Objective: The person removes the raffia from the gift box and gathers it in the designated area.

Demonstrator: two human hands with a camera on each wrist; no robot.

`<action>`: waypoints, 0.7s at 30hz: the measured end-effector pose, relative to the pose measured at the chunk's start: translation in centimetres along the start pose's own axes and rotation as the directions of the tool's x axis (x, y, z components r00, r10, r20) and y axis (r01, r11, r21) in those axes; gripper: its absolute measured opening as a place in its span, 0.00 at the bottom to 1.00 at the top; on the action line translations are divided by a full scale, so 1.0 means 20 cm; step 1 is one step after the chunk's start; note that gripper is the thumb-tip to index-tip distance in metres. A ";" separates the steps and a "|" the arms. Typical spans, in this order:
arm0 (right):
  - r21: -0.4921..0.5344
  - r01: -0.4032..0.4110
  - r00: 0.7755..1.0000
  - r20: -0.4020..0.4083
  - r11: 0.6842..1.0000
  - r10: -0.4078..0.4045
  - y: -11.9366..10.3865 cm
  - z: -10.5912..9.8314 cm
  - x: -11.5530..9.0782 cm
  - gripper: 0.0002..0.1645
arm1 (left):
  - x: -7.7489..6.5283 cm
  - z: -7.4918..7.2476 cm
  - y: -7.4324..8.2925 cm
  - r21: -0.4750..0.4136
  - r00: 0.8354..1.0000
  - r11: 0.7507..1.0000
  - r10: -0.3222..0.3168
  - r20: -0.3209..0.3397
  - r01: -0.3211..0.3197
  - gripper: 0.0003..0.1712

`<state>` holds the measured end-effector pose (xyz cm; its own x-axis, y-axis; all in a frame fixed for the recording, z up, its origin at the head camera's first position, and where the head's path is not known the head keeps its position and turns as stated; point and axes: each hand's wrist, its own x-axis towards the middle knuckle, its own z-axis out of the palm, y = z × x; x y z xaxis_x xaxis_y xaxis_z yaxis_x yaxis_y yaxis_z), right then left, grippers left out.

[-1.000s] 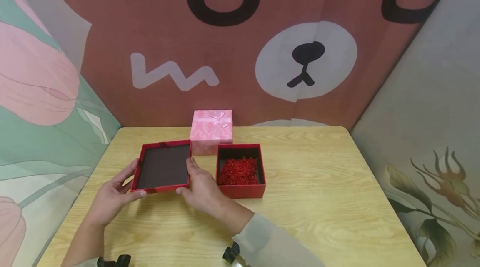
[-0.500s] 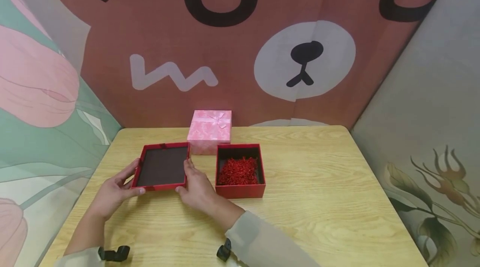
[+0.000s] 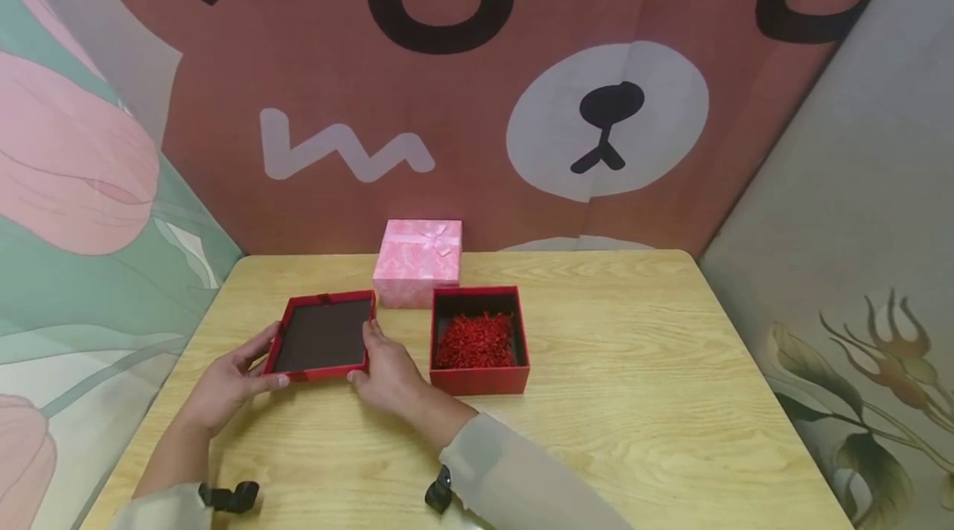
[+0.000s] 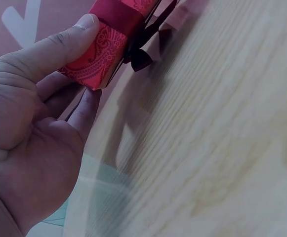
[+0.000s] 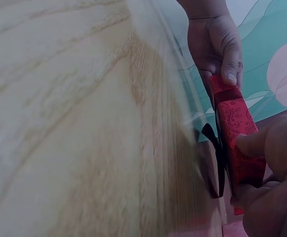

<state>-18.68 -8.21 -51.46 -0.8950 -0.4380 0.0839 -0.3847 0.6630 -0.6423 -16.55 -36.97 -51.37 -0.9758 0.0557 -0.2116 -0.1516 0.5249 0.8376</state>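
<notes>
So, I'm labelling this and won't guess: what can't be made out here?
Inside the closed pink square box: head view, its top hides it.
Floor of the open red square box: head view, mostly under shredded red filler.
Outer face of the dark-lined red square lid: head view, turned away.
Lid's far end: left wrist view, cut off by top edge.

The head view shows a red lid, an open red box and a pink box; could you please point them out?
Red lid (image 3: 324, 337), head view: its dark inner face.
Open red box (image 3: 479, 382), head view: its front wall.
Pink box (image 3: 414, 262), head view: its patterned top.
</notes>
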 end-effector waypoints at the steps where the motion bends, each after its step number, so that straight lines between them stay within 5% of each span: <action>1: 0.000 -0.007 1.000 0.004 1.000 0.007 0.00 0.01 0.01 0.49 | 0.01 0.00 -0.01 0.016 1.000 1.000 -0.006 0.004 0.006 0.61; 10: 0.005 -0.078 0.997 0.002 0.997 0.078 0.03 0.05 0.07 0.48 | 0.09 0.00 -0.03 0.034 1.000 0.999 -0.016 0.021 0.015 0.62; 21: 0.030 -0.115 0.990 -0.074 0.993 0.117 0.02 0.09 0.14 0.44 | 0.18 -0.02 -0.08 -0.069 1.000 0.998 0.014 0.027 -0.012 0.62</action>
<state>-20.86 -10.22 -52.89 -0.9481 -0.3114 0.0638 -0.2719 0.6906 -0.6702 -20.00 -37.94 -53.18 -0.9731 0.0862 -0.2136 -0.1505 0.4642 0.8729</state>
